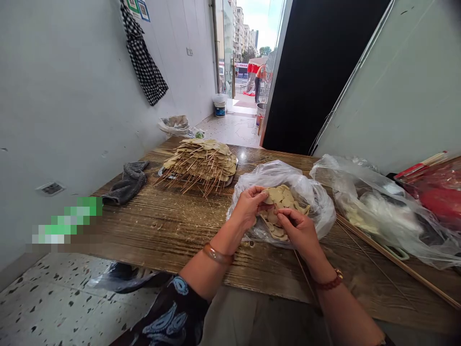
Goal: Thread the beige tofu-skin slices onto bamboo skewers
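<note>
My left hand (250,205) is closed in a pinch on a thin, pale yellow slice above an open clear plastic bag (241,185). More flat round slices (281,194) of the same kind lie inside the bag; I cannot tell what food they are. My right hand (298,229) grips a thin wooden skewer (302,266), its tip close to the left fingers and its long end slanting down past the table edge. Whether the tip goes through the slice is hidden by the fingers. Beyond the left hand, a tray (230,181) carries a high stack of skewered slices (205,158).
On the wooden table (173,230), a grey cloth (129,182) lies left. A bundle of long sticks (392,257), a second plastic bag (382,206) and red packaging (441,202) lie right. Buckets (219,105) stand near the doorway, with a person (258,81) outside.
</note>
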`<state>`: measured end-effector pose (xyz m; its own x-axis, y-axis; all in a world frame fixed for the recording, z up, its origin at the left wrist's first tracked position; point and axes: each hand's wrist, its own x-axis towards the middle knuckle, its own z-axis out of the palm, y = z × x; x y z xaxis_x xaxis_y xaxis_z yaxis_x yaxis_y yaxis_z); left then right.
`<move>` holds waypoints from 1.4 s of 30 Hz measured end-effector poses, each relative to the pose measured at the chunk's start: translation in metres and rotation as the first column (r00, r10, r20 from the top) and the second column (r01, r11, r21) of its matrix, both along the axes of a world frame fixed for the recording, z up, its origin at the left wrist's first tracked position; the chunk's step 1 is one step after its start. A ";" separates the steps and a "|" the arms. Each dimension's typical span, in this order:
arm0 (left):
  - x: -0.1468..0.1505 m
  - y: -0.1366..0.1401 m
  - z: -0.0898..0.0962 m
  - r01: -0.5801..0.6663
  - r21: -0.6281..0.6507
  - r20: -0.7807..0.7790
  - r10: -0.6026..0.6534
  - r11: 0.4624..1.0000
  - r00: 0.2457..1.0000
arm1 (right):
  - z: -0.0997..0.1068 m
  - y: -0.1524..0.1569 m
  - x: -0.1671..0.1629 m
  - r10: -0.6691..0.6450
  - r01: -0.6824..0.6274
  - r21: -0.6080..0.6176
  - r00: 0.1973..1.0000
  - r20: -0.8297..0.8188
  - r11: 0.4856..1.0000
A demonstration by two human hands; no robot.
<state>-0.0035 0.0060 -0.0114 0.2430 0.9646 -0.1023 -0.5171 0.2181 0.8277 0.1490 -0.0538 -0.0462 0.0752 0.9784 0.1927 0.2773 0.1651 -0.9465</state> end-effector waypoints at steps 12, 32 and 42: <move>0.002 -0.002 -0.001 -0.007 0.015 -0.039 0.007 1.000 0.999 | 0.008 -0.003 -0.003 -0.016 0.013 0.066 0.999 0.040 0.998; 0.006 -0.002 -0.005 -0.037 0.268 -0.295 0.118 0.963 0.948 | 0.005 0.000 -0.003 -0.020 0.003 -0.085 0.980 -0.197 0.996; 0.008 -0.006 -0.001 0.111 0.299 -0.341 -0.003 0.948 0.940 | 0.004 0.004 -0.002 -0.032 -0.017 -0.118 0.914 -0.405 0.993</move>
